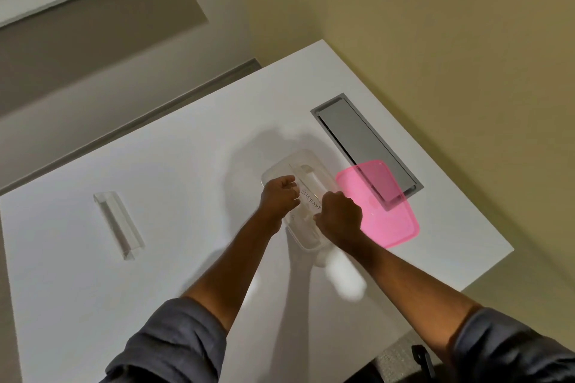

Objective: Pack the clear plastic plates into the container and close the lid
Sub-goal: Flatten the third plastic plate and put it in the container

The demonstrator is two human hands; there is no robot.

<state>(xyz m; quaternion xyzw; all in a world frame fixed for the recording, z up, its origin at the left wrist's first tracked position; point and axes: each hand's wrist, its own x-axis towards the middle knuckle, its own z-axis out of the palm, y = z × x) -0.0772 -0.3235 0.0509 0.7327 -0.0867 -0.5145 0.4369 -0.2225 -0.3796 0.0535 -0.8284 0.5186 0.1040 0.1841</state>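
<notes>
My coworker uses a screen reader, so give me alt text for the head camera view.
A person's left hand and right hand hold a clear plate lettered ELEPHANT at an open clear container on a white table. The pink lid lies to its right, partly over a grey hatch; another clear piece lies apart on the left.

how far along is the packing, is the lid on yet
Not closed yet. Done: hard to tell, since the container is clear and its contents do not show plainly. In hand: the left hand and right hand grip a lettered plate at the open container. Left: one more clear plate lies toward the left of the table, and the pink lid lies off, just right of the container.
</notes>
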